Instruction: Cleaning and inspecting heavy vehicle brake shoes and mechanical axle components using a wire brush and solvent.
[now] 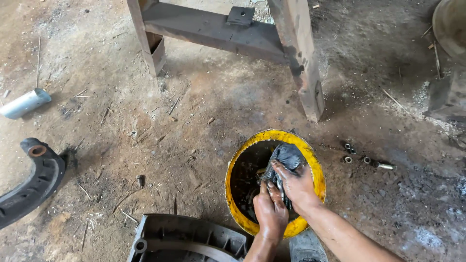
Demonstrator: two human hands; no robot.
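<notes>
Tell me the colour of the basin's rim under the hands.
Yellow, with a dark, grimy inside; the basin shows best in the head view.

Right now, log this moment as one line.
left hand: on dark rag | right hand: gripping rag | place: over yellow bowl | nearby: curved metal part, bolts

dirt floor (194,121) | yellow bowl (316,167) | metal tube (24,103) | curved part (34,182) | bolts (369,161)

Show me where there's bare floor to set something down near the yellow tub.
Bare dirt lies left of the yellow tub, between it, the small bolt and the steel frame's leg. Crowded: the tub itself, where the left hand and right hand hold a dark rag; nuts lie right of the tub, a grey casting below.
</notes>
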